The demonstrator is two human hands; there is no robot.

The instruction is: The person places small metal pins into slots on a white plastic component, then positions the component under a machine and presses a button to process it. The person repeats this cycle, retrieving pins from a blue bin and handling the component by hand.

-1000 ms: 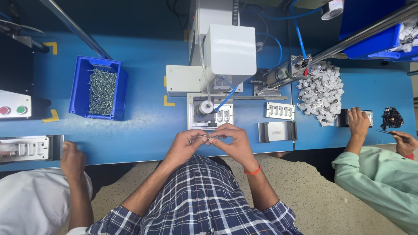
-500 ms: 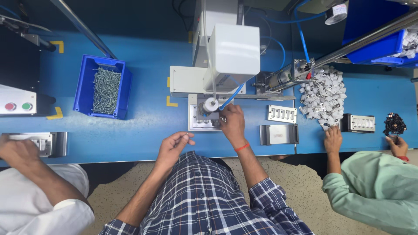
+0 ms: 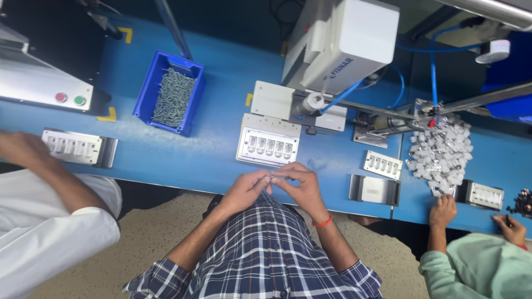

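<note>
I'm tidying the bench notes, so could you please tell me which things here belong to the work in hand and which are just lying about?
In use:
- left hand and right hand, pinching a tiny part together; the part is too small to identify
- grey slotted fixture plate just beyond the hands

Lying about:
- blue bin of screws
- heap of small white parts
- smaller slotted plate

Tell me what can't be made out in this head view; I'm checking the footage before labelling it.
- Whatever the left hand and right hand pinch between them: too small, covered by the fingertips.
- Contents of the slots in the grey metal fixture plate: too small to tell.
- The white machine housing: its top is cut off by the upper edge.
- The pile of small dark parts: cut by the right edge.
</note>
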